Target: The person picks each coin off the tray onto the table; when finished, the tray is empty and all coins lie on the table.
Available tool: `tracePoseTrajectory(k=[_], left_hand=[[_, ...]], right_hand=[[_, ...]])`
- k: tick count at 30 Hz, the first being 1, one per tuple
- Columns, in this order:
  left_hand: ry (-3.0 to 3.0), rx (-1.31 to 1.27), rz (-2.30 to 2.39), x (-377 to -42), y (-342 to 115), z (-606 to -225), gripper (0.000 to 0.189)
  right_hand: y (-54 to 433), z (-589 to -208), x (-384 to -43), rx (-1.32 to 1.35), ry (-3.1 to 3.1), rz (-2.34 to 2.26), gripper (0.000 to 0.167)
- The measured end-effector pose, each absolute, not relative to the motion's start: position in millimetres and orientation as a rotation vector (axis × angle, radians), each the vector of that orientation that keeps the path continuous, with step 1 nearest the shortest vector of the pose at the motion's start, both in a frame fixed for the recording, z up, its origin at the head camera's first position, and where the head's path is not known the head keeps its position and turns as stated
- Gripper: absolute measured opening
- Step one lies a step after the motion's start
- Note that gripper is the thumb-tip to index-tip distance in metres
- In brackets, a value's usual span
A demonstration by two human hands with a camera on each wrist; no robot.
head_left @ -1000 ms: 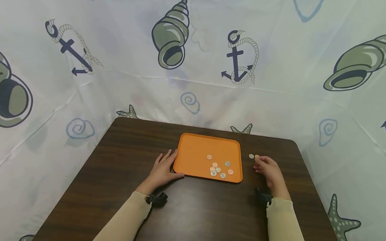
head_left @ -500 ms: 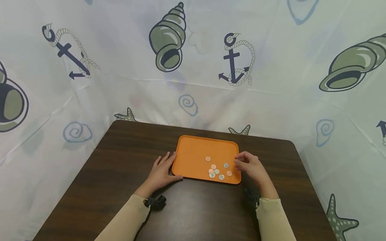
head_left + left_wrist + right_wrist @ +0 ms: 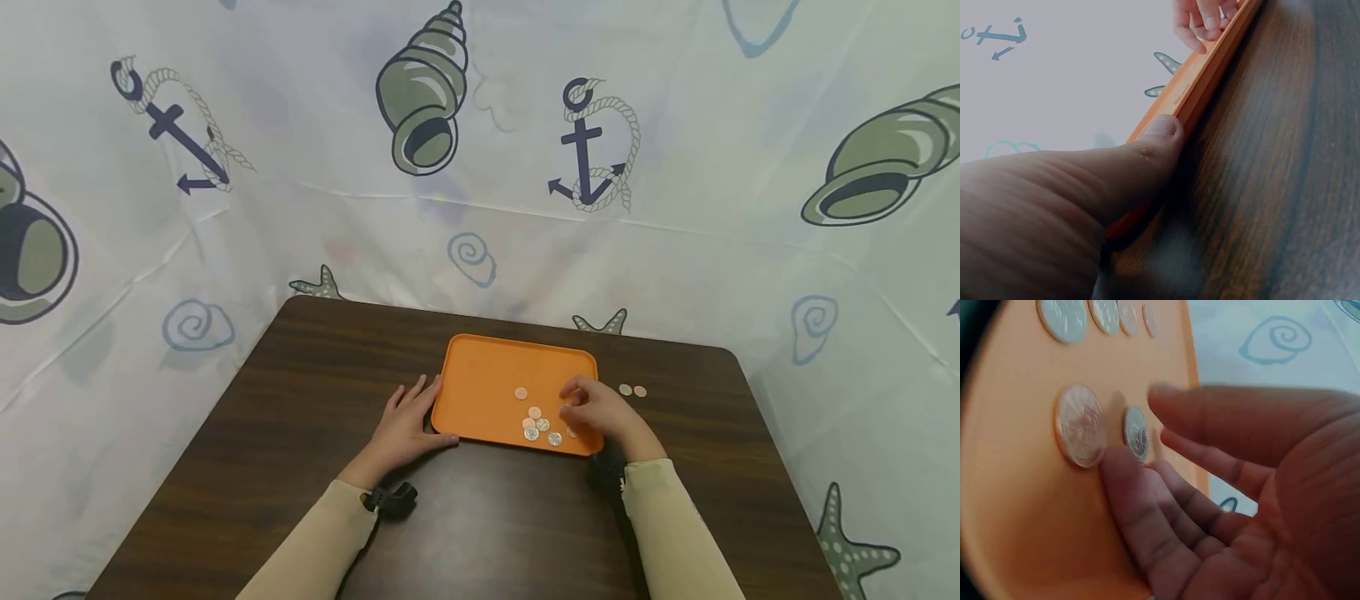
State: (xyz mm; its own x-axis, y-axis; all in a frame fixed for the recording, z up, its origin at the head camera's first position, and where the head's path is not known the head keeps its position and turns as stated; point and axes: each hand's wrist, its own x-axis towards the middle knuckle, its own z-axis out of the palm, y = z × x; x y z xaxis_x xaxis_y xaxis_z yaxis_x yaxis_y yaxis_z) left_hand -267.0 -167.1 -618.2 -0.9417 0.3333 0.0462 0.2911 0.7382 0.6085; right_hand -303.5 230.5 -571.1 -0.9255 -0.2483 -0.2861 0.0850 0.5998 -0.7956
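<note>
An orange tray (image 3: 483, 371) lies on the table with several silver and copper coins in its right half. My left hand (image 3: 405, 425) rests at its left end with fingers spread; the thumb (image 3: 1154, 134) lies against the front rim. Over the right part of the tray is my right hand (image 3: 600, 414), its thumb and fingers apart around a silver coin (image 3: 1136, 432). One fingertip overlaps the edge of a copper coin (image 3: 1079, 425) beside it. Nothing shows between the right thumb and fingers. The right hand partly hides both coins in the head view.
Right of the tray, a silver coin (image 3: 626, 389) and a copper coin (image 3: 640, 391) lie on the dark wooden table (image 3: 480, 517). A white cloth (image 3: 315, 125) printed with shells and anchors hangs behind the table. Each wrist wears a black camera mount.
My right hand has moved left from the two coins on the table to the coins in the tray, leaving those two behind. My left hand has stayed at the tray's left end.
</note>
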Motion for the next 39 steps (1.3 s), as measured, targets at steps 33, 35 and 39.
tracePoseTrajectory(k=[33,35,39], left_hand=[[2.868,0.522,0.995,-265.6,-166.7,-617.7,0.116],[2.869,0.523,0.985,-265.3,-167.1,-618.1,0.116],[2.867,0.528,0.985,-266.5,-166.8,-618.0,0.116]], right_hand=[[221.0,-581.1,-306.3,-0.109,2.601,-1.132,0.009],[220.8,-582.1,-304.8,-0.103,2.603,-1.137,0.007],[219.9,-583.5,-301.0,-0.047,2.623,-1.168,0.009]])
